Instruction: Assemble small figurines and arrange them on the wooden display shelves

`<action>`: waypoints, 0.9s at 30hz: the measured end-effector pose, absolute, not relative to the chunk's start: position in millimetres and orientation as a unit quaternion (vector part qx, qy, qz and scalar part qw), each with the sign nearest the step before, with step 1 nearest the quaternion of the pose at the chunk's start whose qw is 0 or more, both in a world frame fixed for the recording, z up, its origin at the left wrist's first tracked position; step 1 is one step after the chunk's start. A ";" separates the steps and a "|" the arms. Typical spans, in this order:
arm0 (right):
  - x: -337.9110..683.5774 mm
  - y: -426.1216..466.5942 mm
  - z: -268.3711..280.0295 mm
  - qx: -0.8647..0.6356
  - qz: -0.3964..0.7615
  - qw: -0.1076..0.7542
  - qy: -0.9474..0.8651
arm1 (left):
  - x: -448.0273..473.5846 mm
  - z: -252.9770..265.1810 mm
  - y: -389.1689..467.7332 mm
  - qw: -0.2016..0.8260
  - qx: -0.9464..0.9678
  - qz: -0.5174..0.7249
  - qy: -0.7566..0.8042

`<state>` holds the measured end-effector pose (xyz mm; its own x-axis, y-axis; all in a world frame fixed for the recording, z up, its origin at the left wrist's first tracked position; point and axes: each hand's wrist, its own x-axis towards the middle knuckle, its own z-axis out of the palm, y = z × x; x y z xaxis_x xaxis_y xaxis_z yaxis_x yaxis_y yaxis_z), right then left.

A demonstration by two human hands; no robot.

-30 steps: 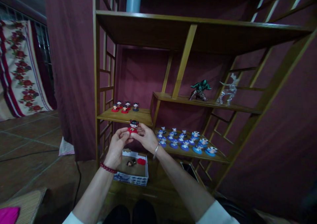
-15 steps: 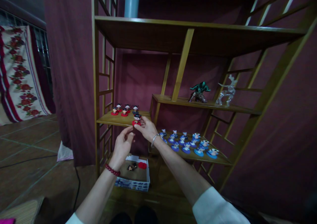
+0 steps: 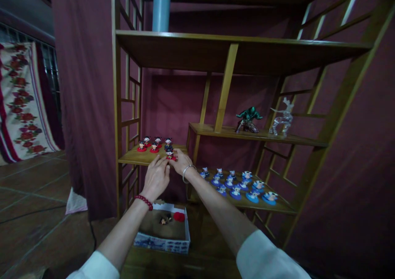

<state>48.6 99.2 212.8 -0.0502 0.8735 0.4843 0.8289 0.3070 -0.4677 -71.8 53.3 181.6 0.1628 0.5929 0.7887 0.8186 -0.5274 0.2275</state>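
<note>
A small black-haired figurine (image 3: 169,152) on a red base is at the front edge of the left shelf (image 3: 132,157). My right hand (image 3: 181,163) grips it from the right side. My left hand (image 3: 156,176) is just below and left of it, fingers stretched towards the base; whether they touch it, I cannot make out. Behind stand several similar figurines (image 3: 154,146) on red bases, in rows. Below my hands, an open box (image 3: 162,245) holds a dark-haired piece (image 3: 163,220) and a red base (image 3: 179,217).
Several blue and purple figurines (image 3: 235,191) fill the lower right shelf. Above them are a green crouching figure (image 3: 249,119) and a clear deer ornament (image 3: 282,118). A blue cylinder (image 3: 161,9) stands on the upper shelf. Shelf posts (image 3: 115,106) and a curtain (image 3: 83,106) border the left.
The held figurine has come down to the shelf's front edge with my right hand. My left hand has moved closer to it, fingers reaching further forward. The view has tilted up slightly.
</note>
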 end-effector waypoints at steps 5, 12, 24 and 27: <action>45.8 103.5 215.6 -0.612 0.019 0.332 -0.718 | -76.9 190.2 67.2 0.106 -0.768 -0.399 -0.490; 41.9 99.3 222.7 -0.629 0.002 0.296 -0.718 | -76.9 197.7 80.5 0.098 -0.770 -0.362 -0.516; 42.0 25.0 206.2 -0.382 -0.114 0.513 -0.760 | -73.3 179.8 82.0 0.193 -0.758 -0.421 -0.460; 34.7 -34.6 223.4 -0.244 -0.098 0.497 -0.827 | -72.3 174.8 84.0 0.206 -0.758 -0.418 -0.455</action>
<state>34.7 -34.6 223.4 -0.3879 0.3059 0.8694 0.5012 0.8617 -0.0795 -72.3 84.0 174.8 0.2358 0.5174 0.8226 0.8629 -0.5008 0.0677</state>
